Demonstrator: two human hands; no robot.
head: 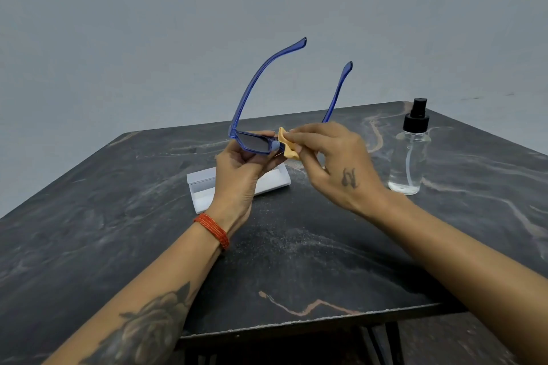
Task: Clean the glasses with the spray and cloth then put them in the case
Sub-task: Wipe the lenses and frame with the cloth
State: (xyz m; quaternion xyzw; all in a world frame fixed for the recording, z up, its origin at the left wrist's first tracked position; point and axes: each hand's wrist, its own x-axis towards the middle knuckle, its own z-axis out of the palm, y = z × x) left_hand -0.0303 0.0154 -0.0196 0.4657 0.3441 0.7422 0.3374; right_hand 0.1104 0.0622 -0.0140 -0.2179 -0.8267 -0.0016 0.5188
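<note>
Blue-framed glasses with dark lenses are held above the table, temples open and pointing up and away. My left hand grips the frame at its left lens from below. My right hand pinches a small orange cloth against the right lens, which the hand and cloth hide. An open white case lies on the table behind and under my left hand, partly hidden. A clear spray bottle with a black pump top stands upright to the right of my right hand.
The dark marbled table has its near edge at the bottom and its corners at left and right. A plain grey wall rises behind it. Dark table legs show below the near edge.
</note>
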